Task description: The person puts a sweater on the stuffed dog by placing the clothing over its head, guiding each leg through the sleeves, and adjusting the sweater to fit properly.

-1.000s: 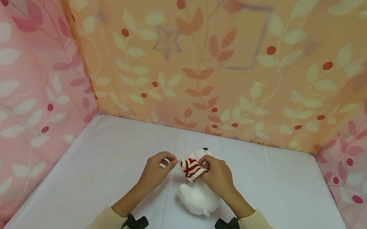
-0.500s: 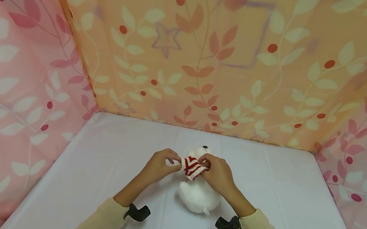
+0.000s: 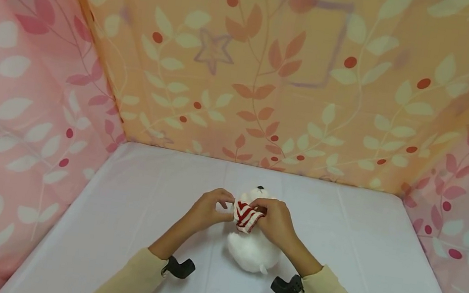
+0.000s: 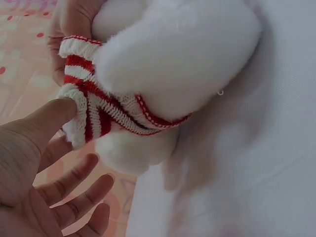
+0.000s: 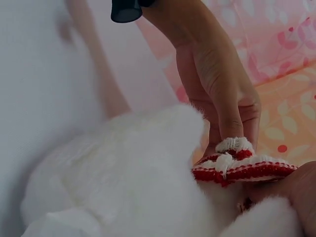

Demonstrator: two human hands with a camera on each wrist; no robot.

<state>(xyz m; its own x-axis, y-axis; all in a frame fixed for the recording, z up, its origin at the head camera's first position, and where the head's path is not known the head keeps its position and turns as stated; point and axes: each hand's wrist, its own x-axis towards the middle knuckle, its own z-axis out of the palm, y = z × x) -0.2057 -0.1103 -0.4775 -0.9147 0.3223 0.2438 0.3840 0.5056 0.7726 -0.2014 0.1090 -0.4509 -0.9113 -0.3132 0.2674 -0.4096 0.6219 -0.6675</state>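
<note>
A white plush animal point(image 3: 251, 251) with a black nose lies on the table, its head pointing away from me. Round its upper body sits a small red-and-white striped knitted sweater point(image 3: 246, 218). My left hand point(image 3: 209, 210) pinches the sweater's white cuff between thumb and index finger; in the left wrist view the other fingers of that hand point(image 4: 81, 192) are spread loosely. On the opposite side, my right hand point(image 3: 275, 222) grips the sweater's edge near the toy's neck. Its fingertips are partly hidden behind the knit and the plush body.
A white-covered table point(image 3: 157, 181) lies under the toy. Patterned cloth walls enclose it: orange cloth point(image 3: 254, 69) at the back, pink cloth point(image 3: 15, 135) at the left and more at the right. Each wrist wears a black camera mount point(image 3: 181, 267).
My left hand has moved right and closed in on the sweater's cuff, now pinching it. The right hand keeps its hold with only a slight shift left. The toy stays nearly in place.
</note>
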